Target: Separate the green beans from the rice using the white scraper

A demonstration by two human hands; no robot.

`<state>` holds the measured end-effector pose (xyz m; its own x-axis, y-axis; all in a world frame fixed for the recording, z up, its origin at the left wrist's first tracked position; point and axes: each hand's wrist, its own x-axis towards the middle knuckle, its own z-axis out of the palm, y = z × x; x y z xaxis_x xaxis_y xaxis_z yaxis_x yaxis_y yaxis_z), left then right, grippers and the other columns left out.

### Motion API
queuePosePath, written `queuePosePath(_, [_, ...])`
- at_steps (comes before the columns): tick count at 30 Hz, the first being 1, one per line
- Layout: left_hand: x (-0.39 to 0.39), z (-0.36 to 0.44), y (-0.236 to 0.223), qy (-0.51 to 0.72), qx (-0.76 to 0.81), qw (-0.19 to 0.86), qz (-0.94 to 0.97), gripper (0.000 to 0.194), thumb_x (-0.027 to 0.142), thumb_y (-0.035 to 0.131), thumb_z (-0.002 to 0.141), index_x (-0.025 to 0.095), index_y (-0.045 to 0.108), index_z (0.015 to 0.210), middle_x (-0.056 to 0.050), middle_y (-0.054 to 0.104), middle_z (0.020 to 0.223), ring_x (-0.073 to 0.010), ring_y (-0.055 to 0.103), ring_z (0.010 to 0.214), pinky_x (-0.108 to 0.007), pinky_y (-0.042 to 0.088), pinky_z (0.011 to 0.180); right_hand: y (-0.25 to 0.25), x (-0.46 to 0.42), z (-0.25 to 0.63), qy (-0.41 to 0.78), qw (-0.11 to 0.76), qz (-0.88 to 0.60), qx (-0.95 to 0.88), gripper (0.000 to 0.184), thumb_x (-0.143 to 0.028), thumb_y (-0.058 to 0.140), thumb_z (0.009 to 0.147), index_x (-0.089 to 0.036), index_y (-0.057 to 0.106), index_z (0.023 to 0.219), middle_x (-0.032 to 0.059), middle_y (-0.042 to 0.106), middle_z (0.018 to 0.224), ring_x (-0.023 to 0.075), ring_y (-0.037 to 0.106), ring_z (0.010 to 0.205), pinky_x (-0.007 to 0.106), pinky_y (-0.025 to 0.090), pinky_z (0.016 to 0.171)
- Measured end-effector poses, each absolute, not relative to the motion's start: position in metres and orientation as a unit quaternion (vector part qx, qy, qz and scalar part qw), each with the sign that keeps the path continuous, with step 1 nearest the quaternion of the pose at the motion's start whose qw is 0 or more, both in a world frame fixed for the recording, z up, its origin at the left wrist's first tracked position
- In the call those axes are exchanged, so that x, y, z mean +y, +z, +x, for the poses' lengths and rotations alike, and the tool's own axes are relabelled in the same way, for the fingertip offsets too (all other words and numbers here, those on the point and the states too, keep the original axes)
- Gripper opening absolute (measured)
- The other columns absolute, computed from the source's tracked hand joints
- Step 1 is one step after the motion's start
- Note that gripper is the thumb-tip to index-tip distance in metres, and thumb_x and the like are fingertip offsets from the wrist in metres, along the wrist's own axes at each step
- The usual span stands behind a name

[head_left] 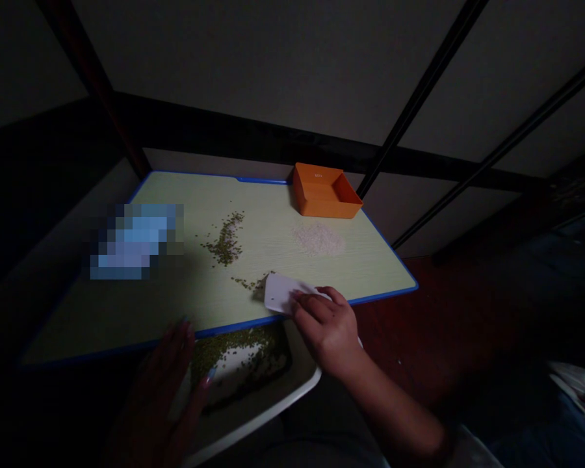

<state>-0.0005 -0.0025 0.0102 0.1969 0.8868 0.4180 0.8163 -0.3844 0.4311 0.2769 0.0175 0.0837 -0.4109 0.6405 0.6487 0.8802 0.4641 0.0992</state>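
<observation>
In my right hand (329, 325) is a flat white scraper-like piece (279, 292), held tilted low over the table's near edge. A short trail of small green grains (246, 284) lies against its left side. Just below that edge is a white tray (292, 393) with green grains spread over part of its floor. My left hand (168, 383), dim in shadow, straddles the tray's left end, thumb over the inside and fingers along the outer side near the table edge. Farther back on the table sits a loose patch of green grains (225, 244).
The pale table (185, 195) has a blue rim. A pile of whitish grains (319, 238) lies in front of an open orange box (329, 205) at the back right. On the left is a pixelated bright rectangle (134, 240). A panelled wall stands behind.
</observation>
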Motion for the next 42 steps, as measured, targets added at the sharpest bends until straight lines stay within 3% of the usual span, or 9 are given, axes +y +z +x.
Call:
queuePosePath(13, [0.000,-0.007,-0.003,0.317,0.564,0.076,0.759,0.062,0.044,0.046,0.085,0.043,0.026,0.144,0.001,0.040,0.155,-0.0299,0.042,0.140,-0.057,0.048,0.107,0.072,0.050,0.300,-0.232,0.264,-0.512,-0.784,0.019,-0.010,0.056,0.091,-0.021,0.072,0.092,0.0067,0.079,0.096,0.0196,0.073,0.083,0.035,0.051,0.083])
queuePosePath(29, [-0.001,-0.018,-0.012,0.317,0.551,0.072,0.769,0.064,0.042,0.046,0.083,0.042,0.027,0.144,0.004,0.038,0.156,-0.0267,0.041,0.141,-0.050,0.048,0.109,0.069,0.062,0.323,-0.201,0.241,-0.571,-0.759,0.017,-0.014,0.060,0.090,-0.020,0.075,0.095,0.0115,0.078,0.101,0.0209,0.073,0.086,0.030,0.055,0.077])
queuePosePath(33, [0.000,-0.016,-0.014,0.312,0.556,0.076,0.767,0.063,0.042,0.044,0.083,0.042,0.027,0.144,0.004,0.042,0.154,-0.0271,0.043,0.140,-0.051,0.048,0.109,0.079,0.074,0.317,-0.183,0.216,-0.611,-0.740,0.018,-0.020,0.056,0.094,-0.021,0.074,0.093,0.0093,0.078,0.092,0.0198,0.071,0.080,0.027,0.050,0.069])
queuePosePath(37, [0.001,-0.013,-0.015,0.318,0.565,0.077,0.757,0.063,0.043,0.044,0.084,0.042,0.025,0.144,0.003,0.037,0.158,-0.0276,0.040,0.142,-0.053,0.045,0.112,0.093,0.091,0.306,-0.162,0.185,-0.649,-0.720,0.019,-0.024,0.056,0.094,-0.021,0.072,0.086,0.0068,0.074,0.076,0.0180,0.065,0.065,0.027,0.037,0.055])
queuePosePath(42, [-0.001,-0.010,-0.008,0.312,0.567,0.071,0.760,0.061,0.045,0.044,0.086,0.042,0.025,0.144,0.002,0.037,0.158,-0.0282,0.040,0.142,-0.053,0.049,0.108,0.105,0.105,0.285,-0.136,0.163,-0.659,-0.721,0.019,-0.026,0.054,0.096,-0.020,0.071,0.089,0.0063,0.073,0.076,0.0168,0.062,0.062,0.029,0.026,0.052])
